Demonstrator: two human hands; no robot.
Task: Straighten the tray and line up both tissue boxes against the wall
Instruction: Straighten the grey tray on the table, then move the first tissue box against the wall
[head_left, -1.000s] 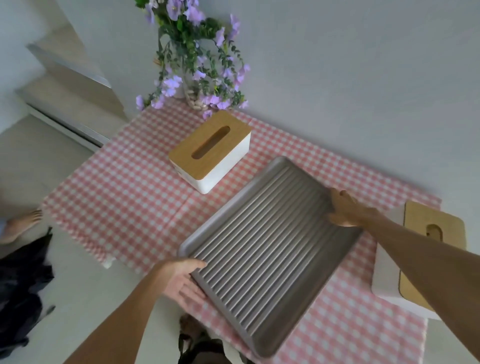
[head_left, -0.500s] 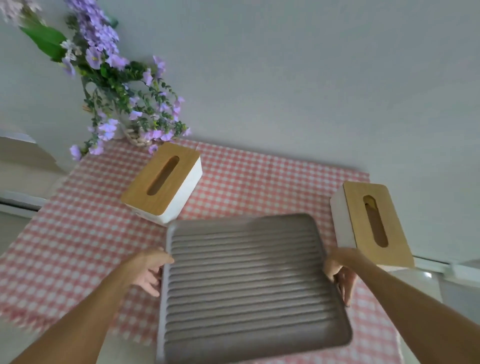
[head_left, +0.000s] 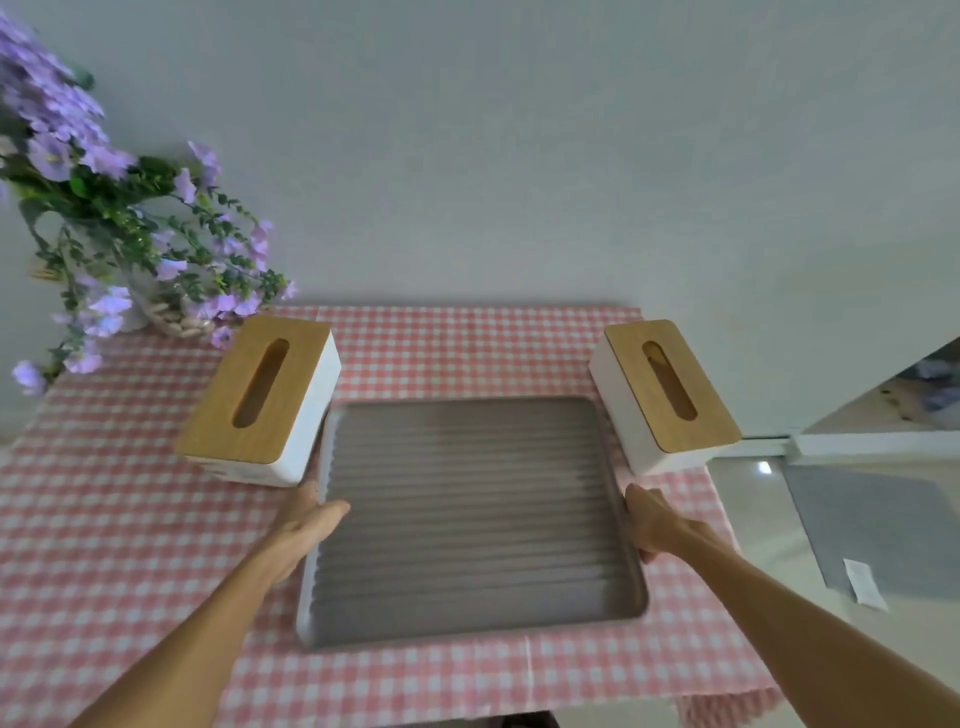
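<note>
A grey ribbed tray lies square on the pink checked tablecloth, its far edge parallel to the wall. My left hand grips its left rim and my right hand grips its right rim. A white tissue box with a wooden lid sits left of the tray, angled, its near corner touching the tray. A second, matching tissue box sits at the tray's right, also angled, close to the table's right edge. Both boxes stand a little off the wall.
A basket of purple flowers stands in the back left corner against the wall. The table ends just right of the right box; beyond it the floor holds a grey mat. Bare cloth lies left of and in front of the tray.
The tray has turned from a diagonal to square with the wall and moved farther onto the table. Both hands stayed on its sides. My view has swung to face the wall.
</note>
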